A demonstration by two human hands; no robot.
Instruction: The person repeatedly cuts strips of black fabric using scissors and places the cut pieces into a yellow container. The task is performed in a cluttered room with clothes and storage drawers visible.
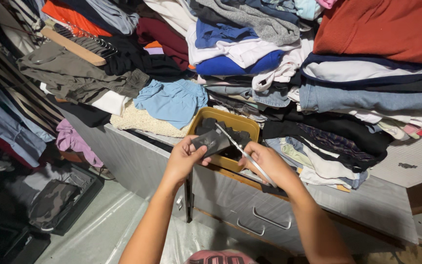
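Note:
My left hand [184, 159] grips a dark grey block-like piece [212, 142] just over the near edge of a yellow plastic tub [248, 126]. The tub holds several more dark pieces [210, 123]. My right hand [268, 164] holds a pair of silver scissors [234, 143], with the blades pointing up-left at the piece in my left hand. Both hands are close together above the front edge of a grey cabinet top [137, 142].
Heaps of folded and loose clothes [289, 58] cover the cabinet behind the tub. A wooden hanger [72, 46] lies at the back left. The grey drawer front [264, 220] has metal handles. Clear plastic sheeting [103, 230] and a camouflage bag [52, 200] lie on the floor at left.

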